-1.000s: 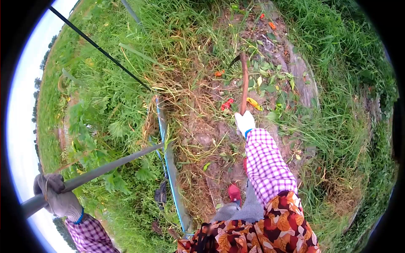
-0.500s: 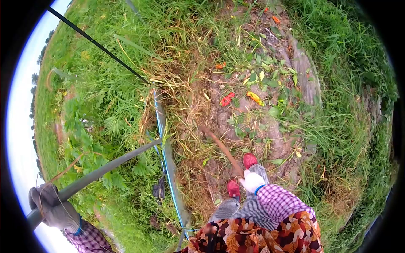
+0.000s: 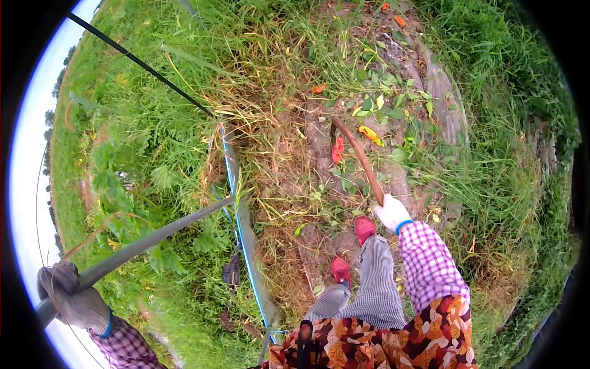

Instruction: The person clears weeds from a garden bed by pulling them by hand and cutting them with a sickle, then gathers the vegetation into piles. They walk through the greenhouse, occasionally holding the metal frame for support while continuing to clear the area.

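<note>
My left hand (image 3: 70, 295), in a grey-stained glove, is wrapped around a thick grey pole (image 3: 153, 241) at the lower left. The pole slants up to the right and ends near a blue line at the bed's edge. My right hand (image 3: 392, 213), in a white glove, grips the near end of a slightly curved brown wooden stick (image 3: 361, 158). Its far end lies over the soil, among cut stems and leaves; whether a blade is fixed there I cannot make out. Close to the stick are a red pepper (image 3: 338, 149) and a yellow pepper (image 3: 370, 135).
Orange peppers (image 3: 319, 88) lie farther up the bed. A blue line (image 3: 247, 258) runs along the bed's left side, and a dark rod (image 3: 141, 63) slants across the upper left. Tall grass (image 3: 510, 184) borders the right. My red shoes (image 3: 340, 269) stand on the soil.
My right hand has moved up and to the right with the wooden stick, whose far end is now beside the red pepper. My left hand stays on the pole, nearly unmoved.
</note>
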`<state>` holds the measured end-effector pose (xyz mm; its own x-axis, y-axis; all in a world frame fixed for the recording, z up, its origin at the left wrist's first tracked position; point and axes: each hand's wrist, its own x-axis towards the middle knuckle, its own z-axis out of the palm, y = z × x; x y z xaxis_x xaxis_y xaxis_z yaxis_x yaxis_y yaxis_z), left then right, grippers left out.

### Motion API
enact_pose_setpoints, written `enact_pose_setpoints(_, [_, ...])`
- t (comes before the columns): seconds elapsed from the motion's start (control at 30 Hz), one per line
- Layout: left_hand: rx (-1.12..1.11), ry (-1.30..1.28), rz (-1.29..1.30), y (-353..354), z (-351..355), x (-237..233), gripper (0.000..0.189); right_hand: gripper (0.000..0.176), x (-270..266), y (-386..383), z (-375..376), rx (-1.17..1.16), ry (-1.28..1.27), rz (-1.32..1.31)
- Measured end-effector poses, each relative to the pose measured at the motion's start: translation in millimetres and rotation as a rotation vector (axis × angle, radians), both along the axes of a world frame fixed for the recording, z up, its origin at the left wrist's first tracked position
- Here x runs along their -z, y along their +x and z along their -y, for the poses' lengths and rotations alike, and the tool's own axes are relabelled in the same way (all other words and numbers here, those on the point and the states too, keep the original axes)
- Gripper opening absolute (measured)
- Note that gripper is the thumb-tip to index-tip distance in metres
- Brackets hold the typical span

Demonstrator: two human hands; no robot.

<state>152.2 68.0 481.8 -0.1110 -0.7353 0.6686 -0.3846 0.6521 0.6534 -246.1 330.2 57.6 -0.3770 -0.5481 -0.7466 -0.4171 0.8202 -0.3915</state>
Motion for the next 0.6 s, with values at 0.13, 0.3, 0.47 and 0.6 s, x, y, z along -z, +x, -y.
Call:
enact_pose_setpoints(0.13, [-0.067, -0.009, -0.020, 4.5, 3.7, 1.5, 0.029, 0.039, -57.4, -8.4, -98.5, 0.043, 0.194, -0.138])
enact_pose_setpoints(0.3, [-0.021, 0.056, -0.030, 16.4, 11.4, -3.5, 0.029, 0.037, -57.2, -5.1, -158.9, 0.479, 0.142, -0.081])
enact_pose_setpoints(0.47, [-0.255, -0.048, -0.083, 1.2, 8.1, 2.5, 0.031, 0.027, -53.3, 2.9, -143.9, 0.820, -0.046, 0.163])
enact_pose_setpoints(0.6, [-0.146, 0.158, -0.126, 48.4, 19.7, -10.7, 0.027, 0.029, -19.0, 5.2, -112.1, 0.763, -0.089, 0.247])
